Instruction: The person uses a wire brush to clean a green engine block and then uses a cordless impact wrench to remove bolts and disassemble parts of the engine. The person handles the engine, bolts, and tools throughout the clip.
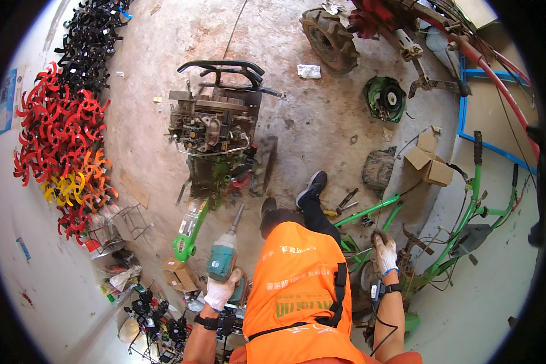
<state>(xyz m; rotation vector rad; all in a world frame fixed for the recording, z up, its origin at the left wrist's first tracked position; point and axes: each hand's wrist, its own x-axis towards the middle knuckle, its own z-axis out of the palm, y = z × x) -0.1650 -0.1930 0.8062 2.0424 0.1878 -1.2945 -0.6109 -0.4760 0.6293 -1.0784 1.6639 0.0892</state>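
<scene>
My left hand [220, 291], in a white work glove, is closed round the grip of a teal impact wrench [220, 262]. Its long grey shaft [237, 219] points away from me, toward the engine. Beside it lies a bright green arm-shaped cover [191, 230]. On the other side, my right hand [384, 253], also gloved with dark-stained fingers, is curled next to a green tubular frame [370, 210]. A thin metal rod [362, 251] runs to its fingers; what exactly they grip is hard to make out. The greasy engine [212, 130] with a black bar guard stands on the floor ahead.
Piles of red [60, 130] and black curved blades [91, 42] line the left wall. A tractor tyre [329, 39], green round housing [385, 99] and open cardboard box [429, 161] are at right. Green handlebars [467, 218] stand near my right arm; a small carton [179, 275] is at left.
</scene>
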